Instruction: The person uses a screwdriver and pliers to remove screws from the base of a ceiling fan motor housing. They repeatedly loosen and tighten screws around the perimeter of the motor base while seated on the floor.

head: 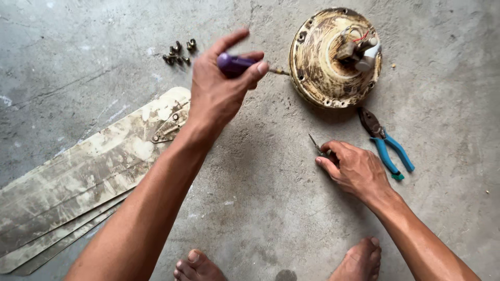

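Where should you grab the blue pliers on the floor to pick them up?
By the two blue handles of the pliers, coming from the lower right. They lie flat on the concrete floor, handles spread, and the dark metal jaws point up toward the round fan motor.

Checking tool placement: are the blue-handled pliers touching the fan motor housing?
Apart. The head view shows bare concrete between the blue-handled pliers and the fan motor housing.

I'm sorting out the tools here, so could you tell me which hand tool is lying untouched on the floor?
The pliers with blue handles, beside the fan motor housing. The purple-handled screwdriver is in the left hand; the right hand grips a small pointed tool.
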